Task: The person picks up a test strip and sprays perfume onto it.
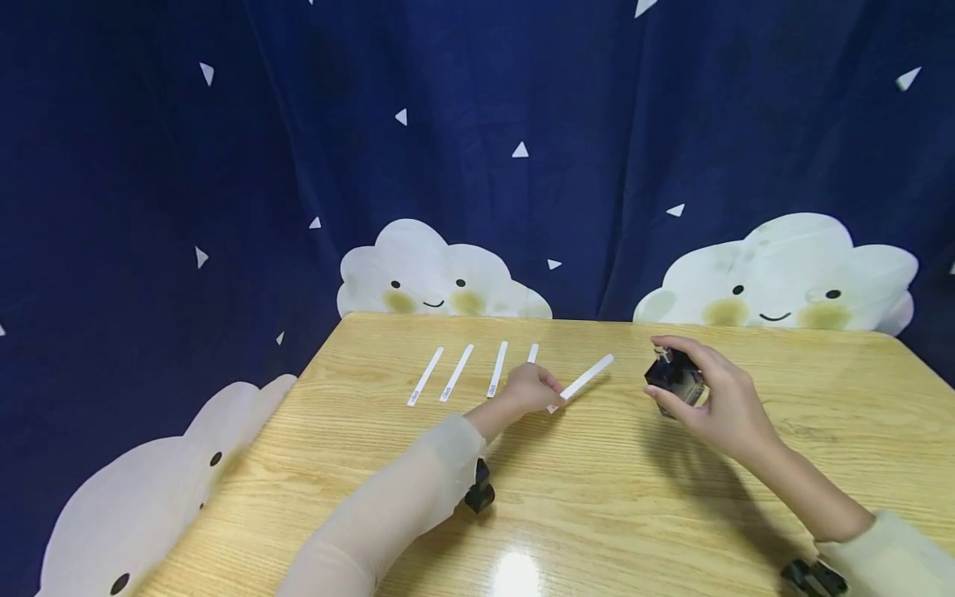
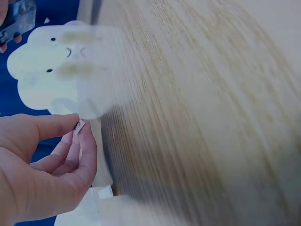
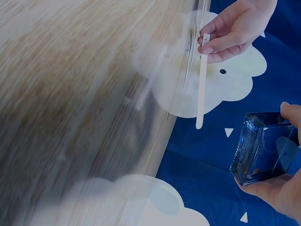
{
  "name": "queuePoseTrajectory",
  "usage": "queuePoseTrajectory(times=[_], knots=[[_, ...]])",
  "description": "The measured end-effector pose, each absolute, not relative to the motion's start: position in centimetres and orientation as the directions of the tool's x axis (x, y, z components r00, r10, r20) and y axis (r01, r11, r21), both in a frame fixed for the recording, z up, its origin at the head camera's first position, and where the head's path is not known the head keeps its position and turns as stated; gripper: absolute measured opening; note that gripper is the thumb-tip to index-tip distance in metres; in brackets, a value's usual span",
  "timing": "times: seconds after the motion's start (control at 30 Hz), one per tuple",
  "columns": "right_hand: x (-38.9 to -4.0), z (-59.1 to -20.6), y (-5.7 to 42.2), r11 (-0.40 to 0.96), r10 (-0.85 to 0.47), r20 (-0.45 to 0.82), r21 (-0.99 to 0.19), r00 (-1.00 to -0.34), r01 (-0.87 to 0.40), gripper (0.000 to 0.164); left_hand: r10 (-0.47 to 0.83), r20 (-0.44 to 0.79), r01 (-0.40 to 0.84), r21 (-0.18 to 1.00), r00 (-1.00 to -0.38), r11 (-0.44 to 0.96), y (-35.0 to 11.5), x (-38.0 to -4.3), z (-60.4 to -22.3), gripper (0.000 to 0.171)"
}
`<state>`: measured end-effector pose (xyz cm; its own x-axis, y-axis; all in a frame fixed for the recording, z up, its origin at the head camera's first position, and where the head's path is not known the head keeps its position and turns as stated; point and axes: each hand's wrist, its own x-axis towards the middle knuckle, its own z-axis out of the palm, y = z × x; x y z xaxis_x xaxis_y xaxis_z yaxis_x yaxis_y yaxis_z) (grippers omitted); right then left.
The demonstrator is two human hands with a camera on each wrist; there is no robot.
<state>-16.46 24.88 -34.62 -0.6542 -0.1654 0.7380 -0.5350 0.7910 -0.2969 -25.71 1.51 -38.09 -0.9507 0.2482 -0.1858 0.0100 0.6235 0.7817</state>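
My left hand pinches the printed end of a white perfume test strip between thumb and fingers, just above the table. In the right wrist view the strip is held off the tabletop, its rounded end pointing away from the hand. Only its short printed end shows in the left wrist view. My right hand grips a dark glass perfume bottle in the air, to the right of the strip. The bottle's sprayer top is uncapped and faces the left side. Strip and bottle are apart.
Several more white test strips lie in a row on the wooden table, left of my left hand; the hand partly covers the nearest one. Behind the table hangs a dark blue curtain with clouds and triangles.
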Motion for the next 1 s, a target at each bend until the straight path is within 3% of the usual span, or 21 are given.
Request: queuePoseTrajectory(times=[0.5, 0.77, 1.0], knots=[[-17.0, -34.9, 24.4, 0.787, -0.174, 0.741, -0.291, -0.648, -0.544, 0.069, 0.249, -0.238, -0.127, 0.911, -0.939, 0.391, -1.5, -25.9, -38.1, 0.014], [-17.4, -35.1, 23.9, 0.781, -0.185, 0.724, -0.302, -0.664, -0.547, 0.068, 0.273, -0.266, -0.143, 0.907, -0.925, 0.397, -3.6, -25.6, -37.9, 0.015], [-17.6, -35.0, 23.4, 0.773, -0.191, 0.729, -0.301, -0.657, -0.559, 0.067, 0.389, -0.335, -0.114, 0.863, -0.858, 0.492, -5.8, -25.0, -37.4, 0.019]])
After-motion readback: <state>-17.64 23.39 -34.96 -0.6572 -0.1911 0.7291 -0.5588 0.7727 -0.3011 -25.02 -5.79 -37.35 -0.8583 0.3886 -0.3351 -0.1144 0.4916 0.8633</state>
